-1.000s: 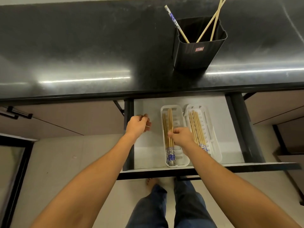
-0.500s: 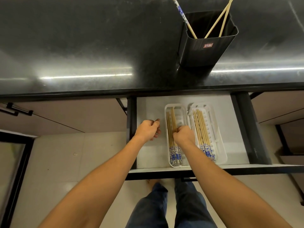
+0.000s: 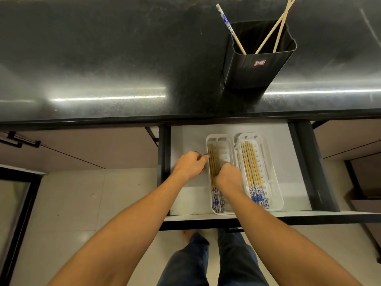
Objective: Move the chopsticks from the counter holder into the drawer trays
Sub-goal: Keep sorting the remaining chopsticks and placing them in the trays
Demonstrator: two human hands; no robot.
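Note:
A black holder (image 3: 257, 67) stands on the dark counter (image 3: 103, 58) with three chopsticks (image 3: 231, 29) leaning in it. Below it, the open drawer (image 3: 189, 137) holds two white trays. The left tray (image 3: 221, 141) has a bundle of chopsticks (image 3: 212, 159). My right hand (image 3: 227, 179) is curled over their middle, with its fingers down on them. The right tray (image 3: 268, 157) holds several chopsticks (image 3: 250, 164) with blue-patterned ends. My left hand (image 3: 190, 165) is loosely curled beside the left tray, and its thumb tip touches the rim.
The drawer's dark side rails (image 3: 305, 162) and front edge (image 3: 268, 216) frame the trays. Closed cabinet fronts (image 3: 92, 147) flank the drawer on both sides. My legs and a bare foot (image 3: 189, 234) stand on the pale tiled floor below.
My left hand has moved right, from the drawer's left rail to the left tray's rim. My right hand has stayed on the chopsticks in the left tray, sliding slightly along them.

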